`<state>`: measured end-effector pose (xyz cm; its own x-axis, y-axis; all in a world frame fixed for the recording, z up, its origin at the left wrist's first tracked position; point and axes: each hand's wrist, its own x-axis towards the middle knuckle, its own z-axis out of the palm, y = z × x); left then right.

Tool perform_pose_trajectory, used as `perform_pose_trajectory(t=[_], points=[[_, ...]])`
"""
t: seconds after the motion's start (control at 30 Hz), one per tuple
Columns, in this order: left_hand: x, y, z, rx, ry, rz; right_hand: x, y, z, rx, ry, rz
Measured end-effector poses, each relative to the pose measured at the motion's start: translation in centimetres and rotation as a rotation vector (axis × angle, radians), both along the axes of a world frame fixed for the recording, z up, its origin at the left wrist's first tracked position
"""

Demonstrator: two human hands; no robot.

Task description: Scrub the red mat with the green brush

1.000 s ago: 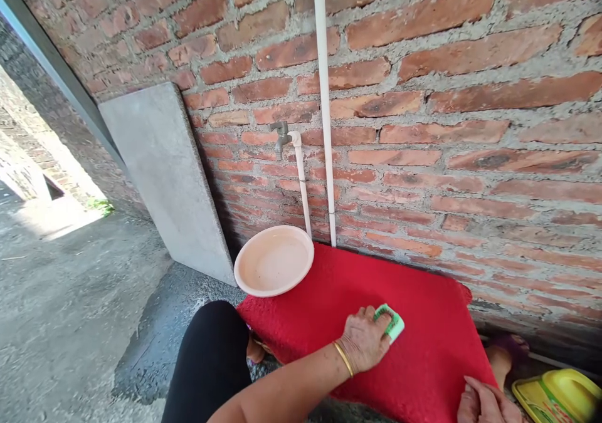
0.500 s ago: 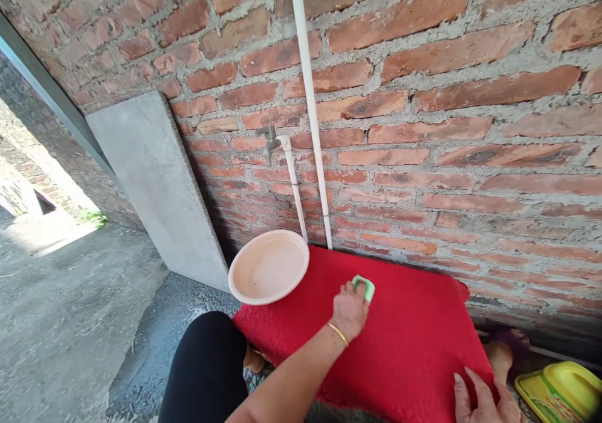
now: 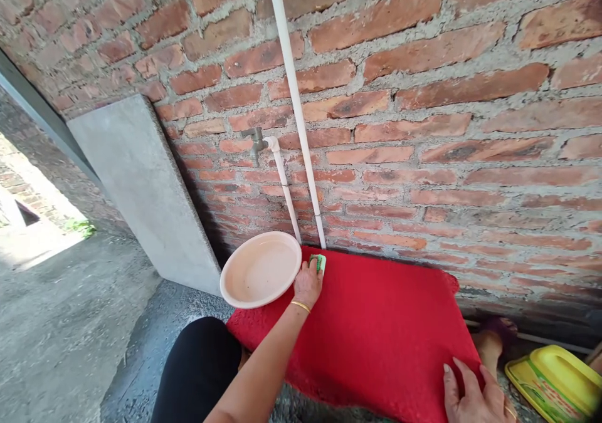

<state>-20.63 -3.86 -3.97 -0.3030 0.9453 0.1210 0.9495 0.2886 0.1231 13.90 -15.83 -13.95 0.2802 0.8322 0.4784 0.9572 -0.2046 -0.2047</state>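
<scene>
My left hand [image 3: 308, 285], with a gold bangle at the wrist, is closed around a small green scrubber [image 3: 318, 264]. It rests on the red cloth [image 3: 376, 323] near its back left corner, right beside the rim of the pale pink basin [image 3: 261, 270]. Part of the scrubber is hidden by my fingers. At the cloth's front right corner my right hand [image 3: 477, 391] lies with its fingers spread, pressing on the fabric and holding nothing. The cloth is spread out broad and flat, with its edges hanging down; what supports it is covered.
A grey tap [image 3: 255, 144] on a white pipe juts from the brick wall [image 3: 414, 178] behind the basin. A grey slab [image 3: 145, 191] leans at the left. At the right stands a yellow container [image 3: 555, 382]. My knee [image 3: 197, 366] is close to the cloth's left edge.
My left hand has slid the scrubber left and back across the cloth, from near its middle to beside the basin. My right hand stays at the front corner. The view has shifted slightly.
</scene>
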Motion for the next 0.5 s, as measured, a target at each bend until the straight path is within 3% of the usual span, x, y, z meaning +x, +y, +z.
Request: perform_pose_trajectory(t=[0.1, 0.2, 0.37, 0.43, 0.5], points=[[1.1, -0.3, -0.7, -0.021, 0.000, -0.005, -0.2, -0.1, 0.0, -0.007, -0.057, -0.004], [5.9, -2.2, -1.8, -0.028, -0.015, -0.110, 0.2, -0.1, -0.6, -0.013, -0.105, 0.000], [14.1, -7.5, -3.1, -0.011, -0.087, -0.642, 1.4, 0.2, -1.6, -0.044, -0.130, 0.021], [14.7, -8.8, -3.0, -0.006, -0.129, -0.699, 1.6, 0.2, -1.6, -0.063, -0.124, 0.025], [13.4, -8.9, -2.5, -0.014, -0.146, -0.630, 1.4, 0.2, -1.4, -0.063, -0.128, 0.030]])
